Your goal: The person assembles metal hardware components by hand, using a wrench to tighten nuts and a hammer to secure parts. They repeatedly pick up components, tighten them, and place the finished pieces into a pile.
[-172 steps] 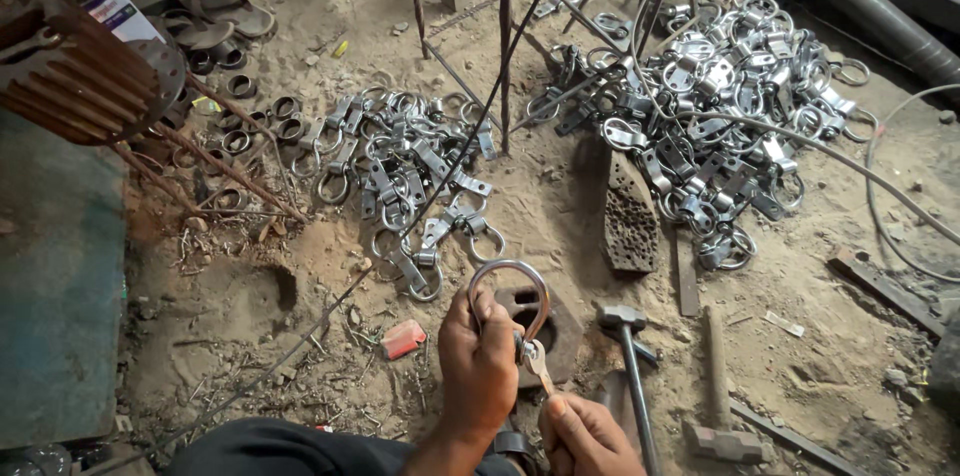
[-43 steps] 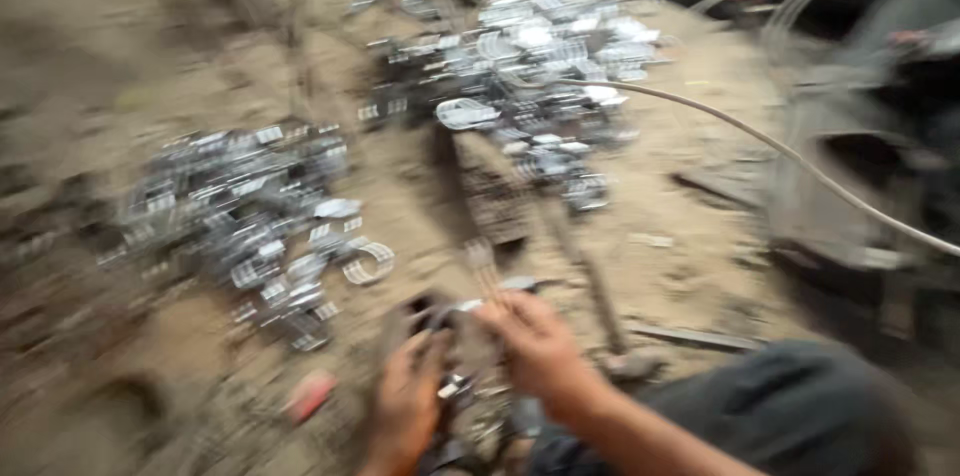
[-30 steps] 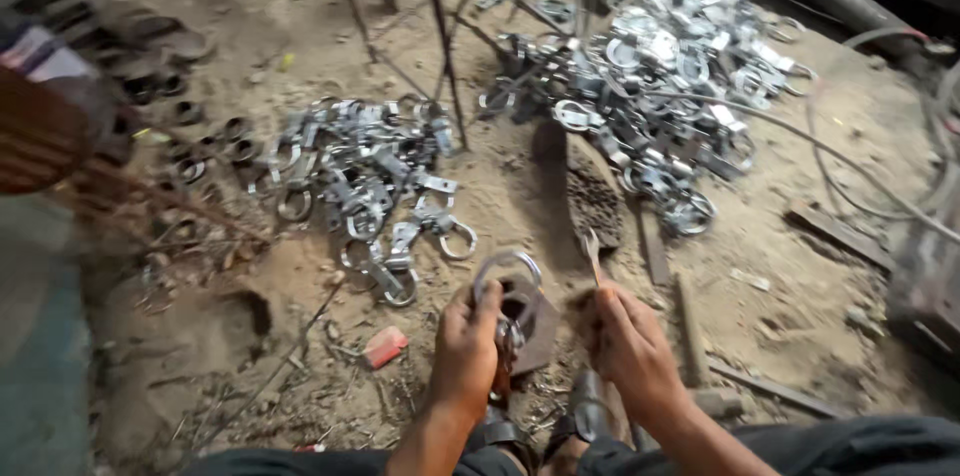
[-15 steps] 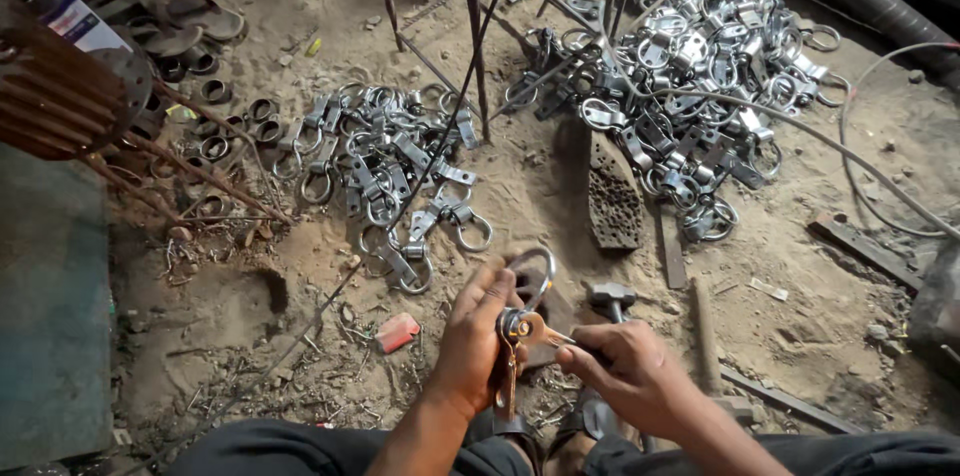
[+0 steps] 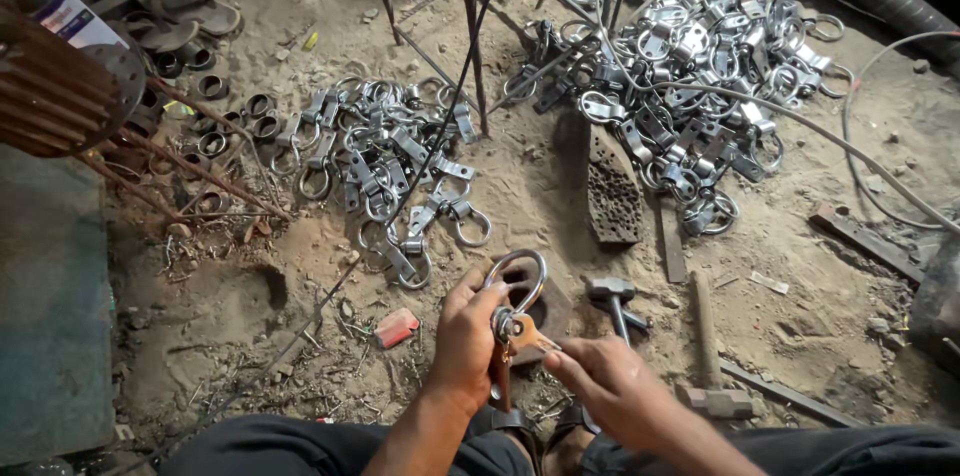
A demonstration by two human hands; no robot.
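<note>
Gripping the ring clamp (image 5: pixel 515 286) firmly, the left hand (image 5: pixel 465 341) steadies it. Right hand (image 5: pixel 600 381) pinches its brown strap (image 5: pixel 525 334); best kept aligned, I judge.

Lower shaft of rusty brown metal strip (image 5: pixel 499 376) hidden behind left hand (image 5: pixel 466 341). Bottom of round steel ring (image 5: pixel 519 279) covered by left hand's fingers. Right hand (image 5: pixel 610 388): fingertips curled under, grip on small copper-coloured plate (image 5: pixel 527 334) not clear. Both forearms cut by near edge. Dark sandals (image 5: pixel 540 426) mostly hidden under hands. Rusty ribbed metal drum (image 5: pixel 60 86) cut by left edge. Far-right heap of silver ring clamps (image 5: pixel 690 76): single pieces too tangled to separate.
</note>
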